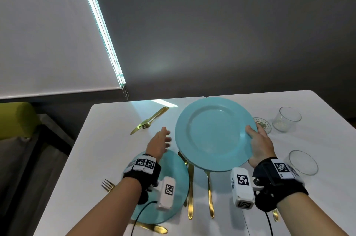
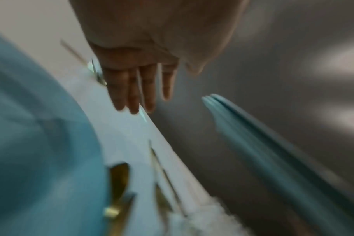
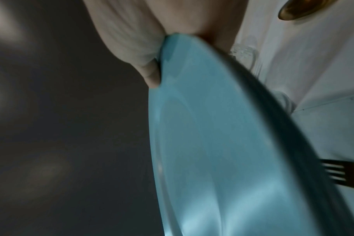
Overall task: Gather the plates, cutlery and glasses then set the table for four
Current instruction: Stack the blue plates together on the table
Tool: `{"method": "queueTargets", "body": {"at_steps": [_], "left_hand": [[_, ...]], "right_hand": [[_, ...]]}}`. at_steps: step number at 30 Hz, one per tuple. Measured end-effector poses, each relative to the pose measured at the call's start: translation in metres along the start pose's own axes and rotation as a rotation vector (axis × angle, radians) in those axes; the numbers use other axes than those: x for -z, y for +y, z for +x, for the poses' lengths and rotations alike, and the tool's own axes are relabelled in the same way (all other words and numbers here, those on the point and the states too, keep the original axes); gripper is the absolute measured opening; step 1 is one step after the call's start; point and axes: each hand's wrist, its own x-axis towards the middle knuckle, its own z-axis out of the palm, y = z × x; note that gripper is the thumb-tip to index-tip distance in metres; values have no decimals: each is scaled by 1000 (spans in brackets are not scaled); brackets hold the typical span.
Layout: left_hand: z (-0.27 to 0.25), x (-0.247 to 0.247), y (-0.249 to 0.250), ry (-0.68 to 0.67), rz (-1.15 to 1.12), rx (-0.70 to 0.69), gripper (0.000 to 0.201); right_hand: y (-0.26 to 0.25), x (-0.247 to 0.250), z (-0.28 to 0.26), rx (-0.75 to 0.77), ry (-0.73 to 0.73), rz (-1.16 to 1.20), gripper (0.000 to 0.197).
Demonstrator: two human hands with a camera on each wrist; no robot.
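My right hand [image 1: 252,134] grips a light blue plate [image 1: 212,133] by its right rim, thumb on top, and holds it tilted above the white table [image 1: 115,149]. In the right wrist view the thumb [image 3: 150,75] presses the plate [image 3: 212,143]. In the left wrist view its edge [image 2: 253,143] looks like stacked rims. My left hand [image 1: 166,137] hovers open just left of it, fingers [image 2: 135,89] straight, holding nothing. Under my left wrist a second blue plate [image 1: 178,166] lies on the table. Gold cutlery [image 1: 190,187] lies beside it, partly under the held plate.
A gold fork and knife [image 1: 149,121] lie at the far left of the table, a fork [image 1: 107,185] near the left edge, a knife [image 1: 154,228] at the front. Two tumblers [image 1: 287,119] [image 1: 303,162] and a small glass [image 1: 263,123] stand on the right.
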Motion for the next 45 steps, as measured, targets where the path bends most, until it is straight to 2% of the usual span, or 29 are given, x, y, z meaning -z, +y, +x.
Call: {"method": "queueTargets", "body": {"at_steps": [3,6,12,21,31,37,40,41,43,45], "left_hand": [[25,30,-28,169,594,74,43],[39,52,-59,222,885,213,49],[44,65,-89,282,946,305,55],[42,72,-89,263,927,291,64],[16,85,-44,171,483,80,38],[10,87,-17,221,144,-40,25],[11,70,-10,183,-75,-26,41],[13,63,-10,169,-147,-2,40],[8,46,-4,139,-281,32,26],[4,32,2,125,-338,60,20]], "right_hand": [[-1,3,0,2,15,-25,38],[1,8,-1,-19,30,-36,36],[8,9,-3,-32,43,-31,36],[13,11,-1,-38,52,-44,36],[12,6,-4,-54,21,-42,33],[11,-5,-6,-56,-29,-8,29],[14,-10,-6,-53,-44,-5,32],[15,-12,-6,-51,-48,-12,33],[18,-14,-5,-46,-52,-25,32],[20,-14,-4,-40,-46,-40,32]]}}
